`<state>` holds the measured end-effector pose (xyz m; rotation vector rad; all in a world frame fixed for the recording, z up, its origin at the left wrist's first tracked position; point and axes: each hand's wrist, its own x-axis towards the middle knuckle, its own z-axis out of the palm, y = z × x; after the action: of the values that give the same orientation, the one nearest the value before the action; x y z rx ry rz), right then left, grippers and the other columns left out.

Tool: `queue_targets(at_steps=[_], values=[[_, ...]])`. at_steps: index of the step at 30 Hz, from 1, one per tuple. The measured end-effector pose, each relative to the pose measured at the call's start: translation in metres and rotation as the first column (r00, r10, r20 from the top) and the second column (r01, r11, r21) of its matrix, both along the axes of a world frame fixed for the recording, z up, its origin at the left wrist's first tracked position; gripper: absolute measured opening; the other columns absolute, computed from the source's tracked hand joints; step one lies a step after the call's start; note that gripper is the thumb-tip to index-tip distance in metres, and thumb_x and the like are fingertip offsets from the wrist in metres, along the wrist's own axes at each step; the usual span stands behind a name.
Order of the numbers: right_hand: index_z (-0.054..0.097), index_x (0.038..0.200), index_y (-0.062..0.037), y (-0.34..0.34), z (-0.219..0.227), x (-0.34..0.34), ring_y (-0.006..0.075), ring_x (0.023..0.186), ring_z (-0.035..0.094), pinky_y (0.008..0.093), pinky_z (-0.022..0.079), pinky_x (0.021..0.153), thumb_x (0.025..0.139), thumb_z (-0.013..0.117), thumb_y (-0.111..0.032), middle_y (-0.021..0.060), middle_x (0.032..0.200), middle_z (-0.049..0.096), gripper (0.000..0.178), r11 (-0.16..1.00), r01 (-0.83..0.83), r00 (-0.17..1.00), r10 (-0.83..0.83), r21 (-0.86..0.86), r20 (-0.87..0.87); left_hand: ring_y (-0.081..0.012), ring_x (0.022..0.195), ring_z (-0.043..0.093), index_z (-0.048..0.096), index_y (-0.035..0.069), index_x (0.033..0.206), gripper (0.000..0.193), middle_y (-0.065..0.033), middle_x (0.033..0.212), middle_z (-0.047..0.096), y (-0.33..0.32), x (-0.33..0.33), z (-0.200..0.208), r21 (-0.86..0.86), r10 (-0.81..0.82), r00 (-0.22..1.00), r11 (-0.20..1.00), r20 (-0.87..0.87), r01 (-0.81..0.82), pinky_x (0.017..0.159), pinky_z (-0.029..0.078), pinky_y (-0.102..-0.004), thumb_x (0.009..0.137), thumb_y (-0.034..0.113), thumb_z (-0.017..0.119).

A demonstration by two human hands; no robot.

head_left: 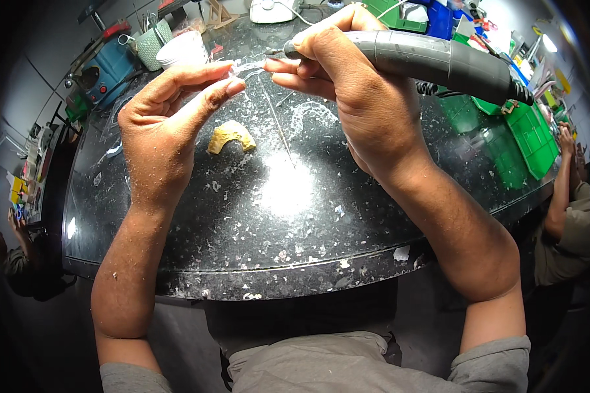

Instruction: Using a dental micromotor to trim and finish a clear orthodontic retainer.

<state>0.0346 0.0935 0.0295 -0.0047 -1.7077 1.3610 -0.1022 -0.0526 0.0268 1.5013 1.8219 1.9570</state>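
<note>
My left hand [156, 128] pinches a clear plastic dental aligner [248, 68] between thumb and fingers, above the far part of the black workbench [236, 242]. In my right hand [377, 105] is a thick dark grey rotary handpiece [432, 57], its tip pointing left at the aligner; whether it touches cannot be made out. The right fingertips are close beside the aligner's other end. Below my hands a yellow arch-shaped dental model [232, 136] lies on the bench. To its right are a thin metal rod [276, 124] and a second clear aligner [313, 113].
White crumbs and scraps dot the bench. At the far left stand white stacked cups [182, 50], a pale green holder [155, 44] and a blue machine [109, 71]. A white device [273, 11] sits at the back. Green trays [532, 141] lie right; other people's arms [560, 190] show at both sides.
</note>
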Motion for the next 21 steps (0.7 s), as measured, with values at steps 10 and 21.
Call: queue_targets(at_steps=[10, 21], values=[[0.069, 0.094, -0.0100, 0.010, -0.011, -0.004, 0.0215, 0.083, 0.062, 0.0298, 0.052, 0.070, 0.086, 0.072, -0.010, 0.0082, 0.088, 0.058, 0.008, 0.598, 0.479, 0.874, -0.390, 0.642, -0.290, -0.0173, 0.096, 0.072, 0.073, -0.003, 0.107, 0.020, -0.0124, 0.103, 0.075, -0.002, -0.001, 0.001, -0.001, 0.019, 0.996, 1.000, -0.086, -0.020, 0.090, 0.056, -0.0273, 0.088, 0.000, 0.074], [0.058, 0.093, -0.0029, -0.020, 0.018, 0.013, 0.0123, 0.080, 0.058, 0.0285, 0.048, 0.073, 0.091, 0.068, -0.009, 0.0062, 0.084, 0.062, 0.012, 0.975, 0.192, 0.958, -0.212, 0.113, 0.196, -0.0126, 0.096, 0.069, 0.076, 0.002, 0.103, 0.018, -0.0076, 0.101, 0.076, -0.002, -0.002, 0.001, -0.033, 0.069, 0.979, 0.997, -0.190, -0.077, 0.091, 0.053, -0.0274, 0.085, 0.003, 0.077]])
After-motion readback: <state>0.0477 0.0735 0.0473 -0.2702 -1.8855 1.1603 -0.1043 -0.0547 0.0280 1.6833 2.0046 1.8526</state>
